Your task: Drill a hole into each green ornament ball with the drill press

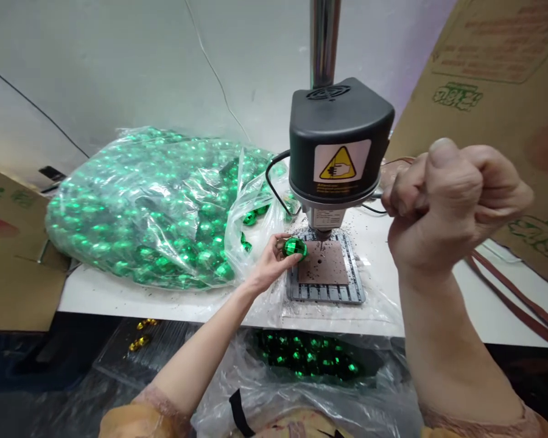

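My left hand (273, 261) is closed on a shiny green faceted ball (295, 247), pinched between thumb and fingers. The ball is at the left edge of a brown square board (331, 267), just left of the bit of a small drill press (340, 143). A dark hole shows in the board, under the bit. My right hand (456, 201) is a raised fist to the right of the drill head, closed around the press's lever; only a short dark end of the lever shows beside the fingers.
A large clear bag (141, 207) of green balls lies left of the press, its mouth towards it. Another plastic-lined heap of green balls (310, 356) is below the table edge. Cardboard boxes (497, 67) flank the white table (164, 301). Dark shavings surround the slotted metal base (324, 294).
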`<state>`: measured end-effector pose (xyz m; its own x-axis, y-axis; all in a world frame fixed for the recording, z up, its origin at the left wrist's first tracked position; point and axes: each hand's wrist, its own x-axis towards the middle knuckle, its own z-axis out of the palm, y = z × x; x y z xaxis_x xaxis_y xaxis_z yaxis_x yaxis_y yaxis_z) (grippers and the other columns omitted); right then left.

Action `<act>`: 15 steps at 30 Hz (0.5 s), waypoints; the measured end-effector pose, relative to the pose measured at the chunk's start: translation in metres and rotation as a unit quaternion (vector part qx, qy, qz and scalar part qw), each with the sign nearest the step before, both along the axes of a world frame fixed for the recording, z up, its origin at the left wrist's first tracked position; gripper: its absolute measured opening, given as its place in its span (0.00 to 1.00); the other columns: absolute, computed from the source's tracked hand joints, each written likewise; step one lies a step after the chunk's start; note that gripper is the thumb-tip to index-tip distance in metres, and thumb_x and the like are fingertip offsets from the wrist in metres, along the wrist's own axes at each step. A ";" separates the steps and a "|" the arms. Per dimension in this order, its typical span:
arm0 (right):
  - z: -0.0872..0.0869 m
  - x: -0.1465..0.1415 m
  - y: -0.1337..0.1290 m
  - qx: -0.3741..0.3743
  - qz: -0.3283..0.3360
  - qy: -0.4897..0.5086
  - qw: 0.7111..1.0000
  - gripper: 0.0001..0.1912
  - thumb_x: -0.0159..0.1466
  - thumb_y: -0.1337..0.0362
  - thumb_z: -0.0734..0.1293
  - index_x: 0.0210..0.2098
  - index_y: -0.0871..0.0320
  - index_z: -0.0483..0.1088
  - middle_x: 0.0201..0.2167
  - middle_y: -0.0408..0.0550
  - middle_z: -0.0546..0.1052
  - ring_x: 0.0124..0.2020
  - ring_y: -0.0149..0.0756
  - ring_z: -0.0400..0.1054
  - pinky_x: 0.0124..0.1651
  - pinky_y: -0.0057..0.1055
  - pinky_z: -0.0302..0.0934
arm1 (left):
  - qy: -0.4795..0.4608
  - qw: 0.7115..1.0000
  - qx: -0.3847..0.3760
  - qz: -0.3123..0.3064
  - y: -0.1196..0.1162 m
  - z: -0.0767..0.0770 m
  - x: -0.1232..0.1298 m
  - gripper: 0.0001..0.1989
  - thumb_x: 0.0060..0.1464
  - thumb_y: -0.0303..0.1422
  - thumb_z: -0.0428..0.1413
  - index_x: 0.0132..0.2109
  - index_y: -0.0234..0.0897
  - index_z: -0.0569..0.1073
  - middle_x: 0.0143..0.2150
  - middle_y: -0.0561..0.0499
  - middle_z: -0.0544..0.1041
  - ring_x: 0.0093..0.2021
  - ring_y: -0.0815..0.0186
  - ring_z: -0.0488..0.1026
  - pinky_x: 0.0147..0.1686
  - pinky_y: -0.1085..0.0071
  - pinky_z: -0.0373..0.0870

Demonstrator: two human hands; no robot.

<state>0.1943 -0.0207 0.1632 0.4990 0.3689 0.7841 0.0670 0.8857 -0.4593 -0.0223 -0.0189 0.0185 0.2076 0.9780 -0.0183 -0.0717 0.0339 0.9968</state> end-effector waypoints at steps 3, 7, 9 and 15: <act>-0.001 0.001 0.001 0.004 0.000 -0.004 1.000 0.25 0.69 0.64 0.68 0.19 0.58 0.56 0.15 0.35 0.57 0.17 0.21 0.54 0.24 0.30 0.50 | 0.016 1.000 0.010 -0.012 0.002 -0.015 0.008 0.34 0.49 0.46 0.74 0.58 0.39 0.72 0.49 0.46 0.81 0.45 0.61 0.78 0.45 0.67 0.75; -0.001 0.000 0.002 0.009 0.003 -0.007 1.000 0.25 0.68 0.63 0.69 0.19 0.56 0.57 0.14 0.35 0.57 0.16 0.24 0.52 0.23 0.34 0.49 | 0.050 0.998 0.018 -0.044 0.007 -0.023 0.015 0.37 0.51 0.49 0.72 0.62 0.38 0.73 0.53 0.43 0.82 0.51 0.56 0.80 0.52 0.60 0.77; 0.000 -0.001 0.002 0.011 0.002 -0.006 1.000 0.25 0.69 0.63 0.68 0.19 0.55 0.56 0.15 0.35 0.56 0.17 0.25 0.52 0.23 0.34 0.49 | 0.069 0.997 0.027 -0.038 0.008 -0.025 0.018 0.38 0.50 0.49 0.73 0.63 0.37 0.73 0.52 0.43 0.83 0.51 0.54 0.80 0.52 0.59 0.77; 0.000 0.000 0.003 0.015 0.011 -0.008 1.000 0.26 0.68 0.59 0.70 0.20 0.54 0.52 0.14 0.36 0.56 0.16 0.26 0.51 0.22 0.35 0.48 | 0.115 0.992 0.040 -0.028 0.008 -0.027 0.028 0.37 0.48 0.45 0.73 0.62 0.37 0.74 0.44 0.47 0.82 0.39 0.61 0.78 0.41 0.64 0.76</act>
<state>0.1943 -0.0173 0.1628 0.4794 0.3550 0.8026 0.0547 0.9007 -0.4310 0.0060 -0.0109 -0.0081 0.2612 0.9653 0.0050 0.1573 -0.0477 0.9864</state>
